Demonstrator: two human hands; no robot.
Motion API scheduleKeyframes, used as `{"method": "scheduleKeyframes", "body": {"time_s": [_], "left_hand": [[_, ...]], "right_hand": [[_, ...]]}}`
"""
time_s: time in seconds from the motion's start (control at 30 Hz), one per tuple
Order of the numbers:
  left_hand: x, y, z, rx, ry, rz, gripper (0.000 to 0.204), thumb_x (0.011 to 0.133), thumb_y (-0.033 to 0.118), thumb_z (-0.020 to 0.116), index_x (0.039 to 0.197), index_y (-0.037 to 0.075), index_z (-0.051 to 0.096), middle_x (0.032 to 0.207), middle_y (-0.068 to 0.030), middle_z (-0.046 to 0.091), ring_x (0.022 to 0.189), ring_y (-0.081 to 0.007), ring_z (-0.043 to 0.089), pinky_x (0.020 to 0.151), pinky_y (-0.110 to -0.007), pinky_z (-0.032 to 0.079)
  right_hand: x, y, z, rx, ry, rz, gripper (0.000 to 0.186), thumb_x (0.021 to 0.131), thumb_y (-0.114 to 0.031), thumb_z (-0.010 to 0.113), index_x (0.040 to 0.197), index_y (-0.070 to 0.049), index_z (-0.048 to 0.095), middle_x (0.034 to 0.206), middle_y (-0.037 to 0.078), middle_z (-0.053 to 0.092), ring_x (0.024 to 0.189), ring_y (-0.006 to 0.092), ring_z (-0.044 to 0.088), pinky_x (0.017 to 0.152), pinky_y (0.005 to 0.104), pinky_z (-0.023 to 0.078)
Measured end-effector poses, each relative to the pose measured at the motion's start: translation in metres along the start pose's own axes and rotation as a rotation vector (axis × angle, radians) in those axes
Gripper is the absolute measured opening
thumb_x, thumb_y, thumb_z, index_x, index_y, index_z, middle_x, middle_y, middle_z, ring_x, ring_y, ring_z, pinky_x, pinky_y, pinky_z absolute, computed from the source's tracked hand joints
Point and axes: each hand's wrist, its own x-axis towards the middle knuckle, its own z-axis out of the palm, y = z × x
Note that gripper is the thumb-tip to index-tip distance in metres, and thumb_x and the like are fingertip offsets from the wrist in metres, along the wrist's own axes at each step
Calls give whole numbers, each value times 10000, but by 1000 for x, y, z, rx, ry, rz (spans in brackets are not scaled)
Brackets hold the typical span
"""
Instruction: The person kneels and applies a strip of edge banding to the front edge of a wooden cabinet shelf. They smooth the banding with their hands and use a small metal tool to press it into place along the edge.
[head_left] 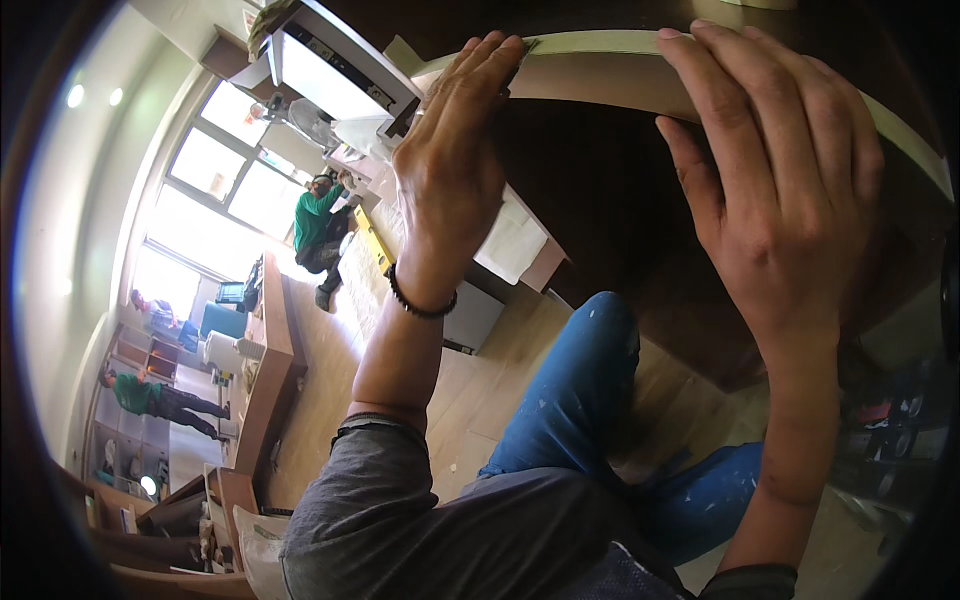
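Observation:
A long pale strip [600, 42], which the fisheye view bends into an arc, runs along the top of a dark panel or cabinet. My left hand [455, 165] has its fingers stretched out and close together, the tips at the strip's left part. A small dark bit shows beside those fingertips; I cannot make out what it is. Over the right part of the strip lies my right hand [785, 160], palm down, fingers straight and thumb apart. Its fingertips reach the strip's far edge. Neither hand shows anything held. A dark bead bracelet [420, 300] circles my left wrist.
A person in a green top [318, 225] crouches on the left near a yellow spirit level [373, 240]. Another person in green [150, 395] stands farther off by shelves. A long wooden counter [270, 370] stands on the wood floor [480, 400]. White-fronted cabinetry [325, 75] is upper left.

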Motion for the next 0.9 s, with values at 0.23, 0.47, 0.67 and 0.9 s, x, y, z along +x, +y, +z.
{"method": "scheduleKeyframes", "body": {"time_s": [0.23, 0.47, 0.67, 0.9], "left_hand": [[0, -7, 6, -38, 13, -47, 546, 967, -197, 505, 1372, 79, 746, 1402, -167, 749, 1357, -357, 694, 1136, -443, 594], [-10, -32, 8, -49, 41, -143, 535, 950, -199, 509, 1348, 69, 746, 1355, -167, 767, 1362, -346, 692, 1121, -445, 599], [-20, -59, -1, -22, 6, -318, 555, 907, -202, 523, 1345, 60, 742, 1399, -170, 743, 1373, -347, 688, 1141, -473, 572], [-14, -38, 8, -13, 90, -99, 594, 890, -228, 492, 1342, 61, 749, 1379, -183, 751, 1372, -345, 687, 1145, -461, 579]], "right_hand": [[0, 1, 0, -20, 5, -17, 383, 996, -357, 765, 1357, -230, 784, 1282, -79, 742, 1170, 164, 699, 1123, 376, 474], [0, -1, 3, -15, 1, -21, 400, 991, -379, 770, 1361, -228, 781, 1290, -81, 740, 1195, 163, 699, 1116, 378, 487], [0, -4, 1, -25, -8, -27, 390, 1008, -380, 761, 1367, -229, 774, 1303, -79, 743, 1209, 162, 697, 1137, 377, 484], [-2, 8, 4, -51, 7, -74, 401, 1012, -376, 762, 1381, -220, 771, 1320, -78, 740, 1217, 160, 694, 1143, 391, 494]]}}
